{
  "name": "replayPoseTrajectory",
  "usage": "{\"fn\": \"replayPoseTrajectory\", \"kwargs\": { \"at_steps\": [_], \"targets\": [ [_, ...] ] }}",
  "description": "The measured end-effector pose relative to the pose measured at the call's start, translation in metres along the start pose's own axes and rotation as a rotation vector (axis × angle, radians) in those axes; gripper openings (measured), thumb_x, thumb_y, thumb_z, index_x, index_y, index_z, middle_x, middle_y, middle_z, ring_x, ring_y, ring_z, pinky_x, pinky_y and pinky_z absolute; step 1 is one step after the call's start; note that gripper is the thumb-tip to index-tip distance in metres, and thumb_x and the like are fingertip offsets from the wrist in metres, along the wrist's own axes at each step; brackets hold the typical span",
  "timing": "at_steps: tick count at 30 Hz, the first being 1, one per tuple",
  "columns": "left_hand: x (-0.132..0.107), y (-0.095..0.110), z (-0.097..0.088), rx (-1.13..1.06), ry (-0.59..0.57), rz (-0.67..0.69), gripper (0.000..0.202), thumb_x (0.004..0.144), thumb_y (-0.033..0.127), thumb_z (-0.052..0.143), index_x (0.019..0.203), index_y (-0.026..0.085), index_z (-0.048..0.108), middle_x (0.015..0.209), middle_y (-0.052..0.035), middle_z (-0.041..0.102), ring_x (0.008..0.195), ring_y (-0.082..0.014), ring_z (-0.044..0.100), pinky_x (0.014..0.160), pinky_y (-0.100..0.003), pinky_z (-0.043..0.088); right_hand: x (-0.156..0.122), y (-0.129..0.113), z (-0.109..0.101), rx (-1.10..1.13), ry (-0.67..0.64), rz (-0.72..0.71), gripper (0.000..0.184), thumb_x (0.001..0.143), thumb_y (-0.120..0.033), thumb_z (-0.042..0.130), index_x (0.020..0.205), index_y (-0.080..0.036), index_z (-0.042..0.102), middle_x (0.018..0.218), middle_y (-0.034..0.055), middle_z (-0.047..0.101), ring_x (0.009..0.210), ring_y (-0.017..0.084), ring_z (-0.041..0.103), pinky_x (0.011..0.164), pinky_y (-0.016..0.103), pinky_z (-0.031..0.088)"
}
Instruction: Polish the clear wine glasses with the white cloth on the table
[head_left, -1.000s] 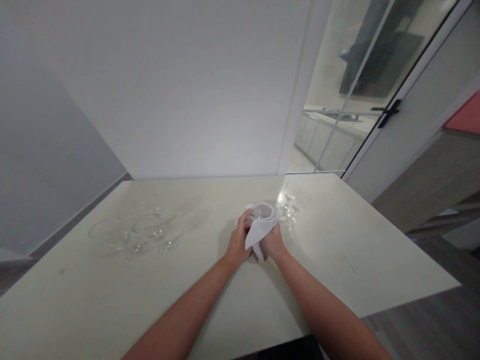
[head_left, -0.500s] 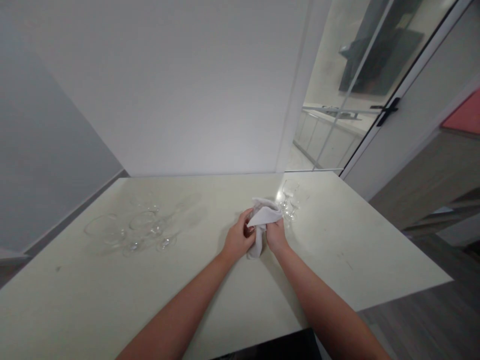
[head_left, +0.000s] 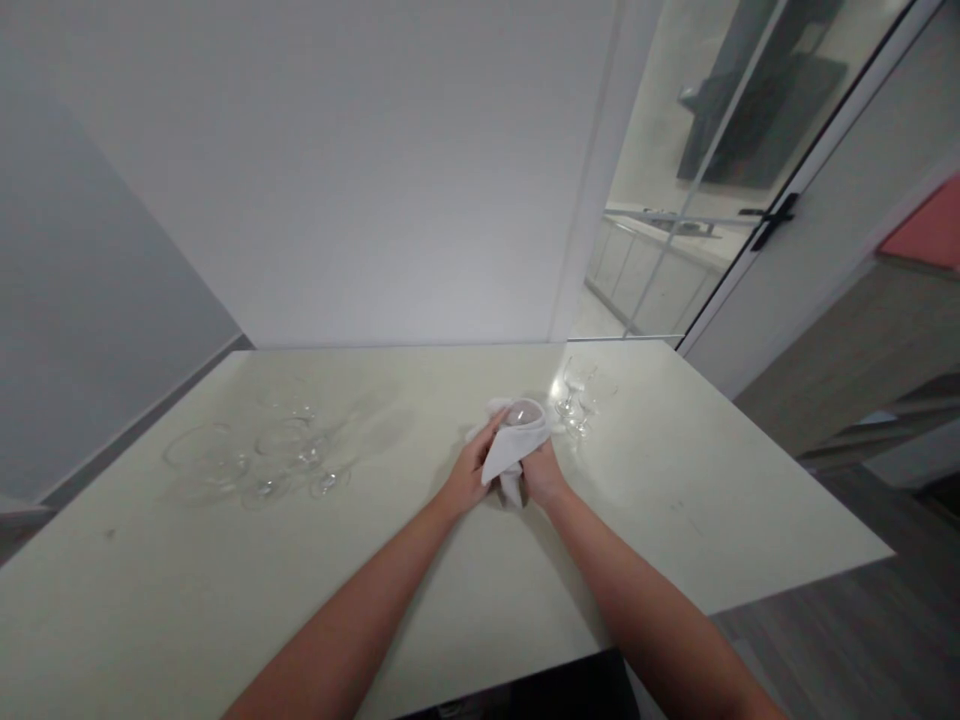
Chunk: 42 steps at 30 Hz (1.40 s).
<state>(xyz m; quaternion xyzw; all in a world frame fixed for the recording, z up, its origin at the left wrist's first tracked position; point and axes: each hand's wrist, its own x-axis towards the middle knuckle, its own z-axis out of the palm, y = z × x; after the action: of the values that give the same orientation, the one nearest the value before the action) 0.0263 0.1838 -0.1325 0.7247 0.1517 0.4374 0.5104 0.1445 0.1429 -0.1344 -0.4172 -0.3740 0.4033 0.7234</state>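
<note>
A: Head view. What's in hand?

B: One wine glass (head_left: pixel 523 412), bowl poking out of a white cloth (head_left: pixel 501 455), held just above the table (head_left: pixel 375 600), middle, a bit toward the far edge. Left hand (head_left: pixel 469 478) is curled, fingers pressed onto the cloth against the bowl. Right hand (head_left: pixel 541 475) is closed round the lower part of the bundle. Can't tell whether it has stem or cloth under it, since that part is hidden.

A: Progress?

B: My read is mid-wipe on this glass. The cloth is wrapped over most of it and only the top of the bowl is bare. It isn't set down.

A: Done pile, to-do pile?

B: There are two groups. The right group of glasses (head_left: pixel 579 400) stands just beyond the right hand, near the far edge. The left group of glasses (head_left: pixel 255 460) is well apart, off to the left. I'd guess one group is wiped and one is waiting, but nothing shows which: all are clear, and no wet marks can be made out.

A: Counts?

B: One cloth, and one glass in hand. The right group looks like two stemmed glasses, upright. The left group has at least four, but the outlines overlap and blur, so there's no exact number. Some may be lying on their sides, but I can't tell.

A: Anything else?

B: White wall (head_left: pixel 360 170) behind, glass door (head_left: pixel 720 180) at the right. No other people.
</note>
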Motion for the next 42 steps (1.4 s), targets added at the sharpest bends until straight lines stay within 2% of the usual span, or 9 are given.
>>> {"fn": "replayPoseTrajectory", "kwargs": {
  "at_steps": [3, 6, 10, 16, 19, 23, 27, 36, 42],
  "targets": [
    [0.001, 0.000, 0.000, 0.066, 0.003, 0.033, 0.068, 0.090, 0.048, 0.057, 0.147, 0.016, 0.038, 0.154, -0.0128, 0.035, 0.144, -0.0297, 0.030, 0.121, -0.045, 0.022, 0.000, -0.002, 0.003, -0.042, 0.027, -0.039, 0.037, 0.069, -0.030, 0.072, 0.105, -0.022, 0.065, 0.101, 0.0032, 0.074, 0.097, 0.020, 0.067, 0.093, 0.037, 0.053],
    [-0.001, -0.001, 0.000, 0.084, 0.024, -0.005, 0.069, 0.090, 0.047, 0.057, 0.148, 0.015, 0.036, 0.150, -0.0139, 0.041, 0.142, -0.0307, 0.033, 0.119, -0.047, 0.027, -0.001, -0.004, 0.005, -0.095, 0.041, -0.045, 0.028, 0.071, -0.027, 0.069, 0.098, -0.023, 0.067, 0.093, 0.0016, 0.074, 0.097, 0.020, 0.067, 0.094, 0.035, 0.051],
    [-0.002, 0.000, 0.001, 0.062, 0.146, -0.122, 0.059, 0.096, 0.047, 0.047, 0.146, 0.017, 0.040, 0.147, -0.0121, 0.046, 0.140, -0.0286, 0.037, 0.119, -0.045, 0.026, -0.001, -0.004, 0.003, -0.145, 0.074, -0.021, 0.017, 0.073, -0.029, 0.061, 0.087, -0.021, 0.069, 0.090, 0.0014, 0.074, 0.088, 0.018, 0.067, 0.086, 0.031, 0.053],
    [0.000, 0.005, 0.002, 0.069, 0.178, -0.179, 0.060, 0.096, 0.053, 0.043, 0.143, 0.016, 0.044, 0.148, -0.0103, 0.045, 0.138, -0.0247, 0.039, 0.119, -0.039, 0.025, 0.004, 0.000, -0.005, -0.171, 0.141, -0.030, 0.018, 0.072, -0.028, 0.059, 0.087, -0.021, 0.068, 0.094, 0.0015, 0.074, 0.093, 0.019, 0.066, 0.089, 0.033, 0.051],
    [-0.001, 0.004, 0.001, 0.094, 0.173, -0.177, 0.063, 0.095, 0.057, 0.044, 0.142, 0.016, 0.044, 0.141, -0.0112, 0.052, 0.132, -0.0268, 0.045, 0.113, -0.041, 0.035, 0.004, 0.000, -0.006, -0.169, 0.171, -0.016, 0.020, 0.069, -0.028, 0.060, 0.087, -0.021, 0.067, 0.093, 0.0015, 0.074, 0.094, 0.020, 0.065, 0.090, 0.035, 0.050],
    [-0.003, 0.000, 0.001, 0.094, 0.162, -0.181, 0.070, 0.091, 0.059, 0.051, 0.144, 0.015, 0.041, 0.115, -0.0112, 0.065, 0.115, -0.0278, 0.056, 0.097, -0.040, 0.049, 0.002, -0.002, -0.006, -0.178, 0.129, -0.020, 0.024, 0.068, -0.026, 0.064, 0.091, -0.019, 0.067, 0.096, 0.0020, 0.073, 0.091, 0.020, 0.065, 0.089, 0.035, 0.050],
    [-0.003, -0.002, 0.001, 0.095, 0.156, -0.182, 0.067, 0.091, 0.057, 0.052, 0.143, 0.016, 0.042, 0.102, -0.0093, 0.066, 0.105, -0.0262, 0.060, 0.090, -0.038, 0.052, 0.001, -0.005, -0.006, -0.187, 0.075, -0.046, 0.025, 0.069, -0.023, 0.062, 0.092, -0.019, 0.069, 0.097, 0.0019, 0.074, 0.090, 0.019, 0.065, 0.089, 0.033, 0.051],
    [-0.003, -0.001, 0.001, 0.082, 0.130, -0.186, 0.068, 0.091, 0.057, 0.051, 0.144, 0.016, 0.039, 0.097, -0.0078, 0.065, 0.091, -0.0226, 0.062, 0.081, -0.035, 0.053, 0.002, -0.008, -0.004, -0.180, 0.099, -0.039, 0.024, 0.066, -0.021, 0.061, 0.089, -0.020, 0.068, 0.093, 0.0007, 0.074, 0.087, 0.019, 0.065, 0.087, 0.033, 0.052],
    [-0.003, -0.003, 0.002, 0.066, 0.115, -0.233, 0.070, 0.091, 0.057, 0.053, 0.146, 0.016, 0.037, 0.091, -0.0064, 0.065, 0.076, -0.0193, 0.060, 0.069, -0.031, 0.053, 0.002, -0.006, -0.005, -0.202, 0.074, -0.044, 0.022, 0.068, -0.021, 0.059, 0.088, -0.020, 0.069, 0.091, 0.0007, 0.074, 0.087, 0.019, 0.065, 0.086, 0.032, 0.051]
  ]
}}
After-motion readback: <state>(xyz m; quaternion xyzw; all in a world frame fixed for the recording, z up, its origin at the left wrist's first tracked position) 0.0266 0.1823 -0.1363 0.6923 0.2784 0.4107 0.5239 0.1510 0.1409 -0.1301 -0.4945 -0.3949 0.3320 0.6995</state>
